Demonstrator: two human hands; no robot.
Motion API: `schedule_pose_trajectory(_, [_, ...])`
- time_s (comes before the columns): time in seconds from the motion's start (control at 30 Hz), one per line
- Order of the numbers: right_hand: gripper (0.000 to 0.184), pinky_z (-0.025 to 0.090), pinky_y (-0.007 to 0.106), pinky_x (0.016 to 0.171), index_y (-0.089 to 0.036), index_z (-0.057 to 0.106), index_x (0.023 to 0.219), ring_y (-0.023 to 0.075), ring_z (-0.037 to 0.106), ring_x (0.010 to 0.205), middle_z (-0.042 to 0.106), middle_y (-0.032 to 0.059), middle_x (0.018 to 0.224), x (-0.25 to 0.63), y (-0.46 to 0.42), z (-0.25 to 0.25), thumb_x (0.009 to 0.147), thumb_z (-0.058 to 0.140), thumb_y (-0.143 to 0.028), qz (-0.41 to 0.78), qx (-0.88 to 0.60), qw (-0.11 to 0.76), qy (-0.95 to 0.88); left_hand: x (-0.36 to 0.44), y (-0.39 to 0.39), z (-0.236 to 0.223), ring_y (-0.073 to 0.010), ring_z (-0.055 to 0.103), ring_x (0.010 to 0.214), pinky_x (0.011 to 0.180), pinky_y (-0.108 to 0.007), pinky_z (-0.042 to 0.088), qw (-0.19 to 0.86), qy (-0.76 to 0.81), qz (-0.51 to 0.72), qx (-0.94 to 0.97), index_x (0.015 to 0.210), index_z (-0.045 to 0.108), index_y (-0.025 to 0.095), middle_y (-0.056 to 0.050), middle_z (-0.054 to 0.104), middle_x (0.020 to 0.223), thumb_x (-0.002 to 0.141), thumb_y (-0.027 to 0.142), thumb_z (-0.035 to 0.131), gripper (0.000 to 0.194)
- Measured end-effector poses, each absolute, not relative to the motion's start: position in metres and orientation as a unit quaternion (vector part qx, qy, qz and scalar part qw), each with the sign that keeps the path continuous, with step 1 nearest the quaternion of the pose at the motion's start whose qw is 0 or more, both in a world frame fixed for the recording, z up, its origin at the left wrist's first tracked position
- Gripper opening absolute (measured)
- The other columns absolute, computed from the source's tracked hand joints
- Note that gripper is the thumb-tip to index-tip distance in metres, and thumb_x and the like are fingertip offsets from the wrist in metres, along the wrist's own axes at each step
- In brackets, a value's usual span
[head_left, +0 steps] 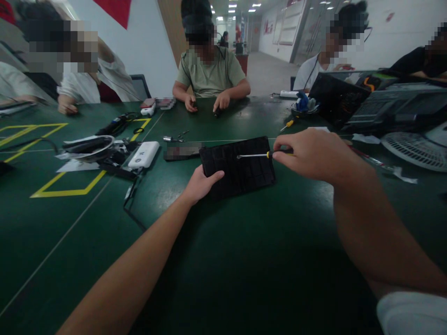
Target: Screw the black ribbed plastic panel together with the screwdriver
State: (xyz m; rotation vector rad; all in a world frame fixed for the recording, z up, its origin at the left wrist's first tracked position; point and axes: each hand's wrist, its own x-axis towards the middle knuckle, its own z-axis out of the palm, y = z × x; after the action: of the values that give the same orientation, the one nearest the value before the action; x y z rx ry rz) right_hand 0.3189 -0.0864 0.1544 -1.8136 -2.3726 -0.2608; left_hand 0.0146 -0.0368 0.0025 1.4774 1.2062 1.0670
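My left hand (201,184) grips the lower left edge of a flat black rectangular panel (225,160), its thumb lying on the face. The panel is tilted toward me and shows raised or recessed sections too dark to make out. In my right hand (312,151) is a screwdriver (254,156) with a yellow and black handle, pinched between thumb and fingers. Its metal shaft points left across the panel, with the tip over the panel's middle; I cannot tell whether the tip touches. Behind the panel's left side lies a dark flat object (179,151), partly blurred out.
Left on the green table (258,242) are a white power bank (144,155) and a bundle of cables (87,148). Small metal parts (176,137) lie beyond. A second yellow screwdriver (287,124), a white fan (419,149) and dark equipment stand right. Several people sit opposite.
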Motion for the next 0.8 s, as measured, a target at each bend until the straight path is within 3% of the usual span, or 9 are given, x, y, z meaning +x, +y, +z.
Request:
schedule_pose_trajectory(0.17, [0.04,0.043,0.039,0.071,-0.028,0.083,0.127,0.0289,0.07,0.077,0.082,0.0102,0.093,0.3221,-0.0849,0.1508,0.105,0.053,-0.044,-0.092,-0.582,0.07,-0.805,0.0142,-0.037,0.001,-0.0367,0.078,0.129,0.116,-0.061,0.061,0.464,0.483,0.435,0.602,0.128,0.074,0.018,-0.016,0.083,0.135,0.087,0.043,0.088,0.051])
schedule_pose_trajectory(0.37, [0.035,0.043,0.039,0.071,-0.029,0.084,0.118,0.0294,0.072,0.085,0.083,0.0097,0.1,0.3216,-0.0838,0.1533,0.103,0.058,-0.047,-0.084,-0.577,0.08,-0.809,0.013,-0.0371,0.0017,-0.0368,0.079,0.126,0.114,-0.061,0.062,0.462,0.489,0.431,0.601,0.126,0.074,0.019,-0.015,0.084,0.132,0.087,0.042,0.088,0.047])
schedule_pose_trajectory(0.6, [0.028,0.046,0.04,0.071,-0.029,0.085,0.113,0.0306,0.073,0.09,0.084,0.0093,0.106,0.32,-0.0839,0.1538,0.09,0.069,-0.03,-0.105,-0.578,0.09,-0.804,0.0134,-0.0373,0.0028,-0.0358,0.079,0.126,0.112,-0.058,0.064,0.46,0.489,0.426,0.606,0.127,0.073,0.019,-0.015,0.083,0.133,0.088,0.043,0.087,0.048])
schedule_pose_trajectory(0.8, [0.027,0.047,0.04,0.072,-0.029,0.086,0.111,0.0323,0.075,0.095,0.084,0.0095,0.112,0.3183,-0.0859,0.1573,0.09,0.069,-0.028,-0.121,-0.573,0.068,-0.808,0.0135,-0.0371,0.0014,-0.0363,0.078,0.128,0.114,-0.058,0.062,0.464,0.488,0.429,0.602,0.127,0.073,0.018,-0.016,0.083,0.135,0.087,0.044,0.088,0.05])
